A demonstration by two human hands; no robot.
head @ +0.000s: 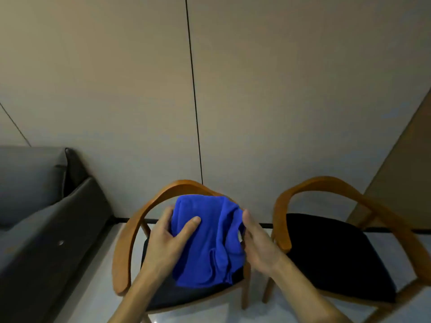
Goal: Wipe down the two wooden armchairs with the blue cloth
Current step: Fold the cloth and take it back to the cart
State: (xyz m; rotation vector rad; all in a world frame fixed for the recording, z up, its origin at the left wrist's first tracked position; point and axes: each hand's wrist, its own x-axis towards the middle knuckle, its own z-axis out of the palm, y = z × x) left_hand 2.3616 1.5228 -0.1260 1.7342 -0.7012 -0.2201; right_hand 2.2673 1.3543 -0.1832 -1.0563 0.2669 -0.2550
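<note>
Two wooden armchairs with curved backrests and black seat cushions stand side by side against the wall: the left armchair [130, 231] and the right armchair [363, 201]. A bunched blue cloth [210, 243] hangs above the left chair's seat, held between both hands. My left hand [168, 238] grips its left side, thumb on the front of the cloth and fingers behind. My right hand [258, 243] holds the cloth's right edge, its fingers hidden in the folds.
A dark grey sofa [42, 224] stands to the left of the chairs, its armrest close to the left armchair. A beige panelled wall [256, 101] runs behind both chairs. Pale glossy floor [102, 276] shows between the sofa and the chairs.
</note>
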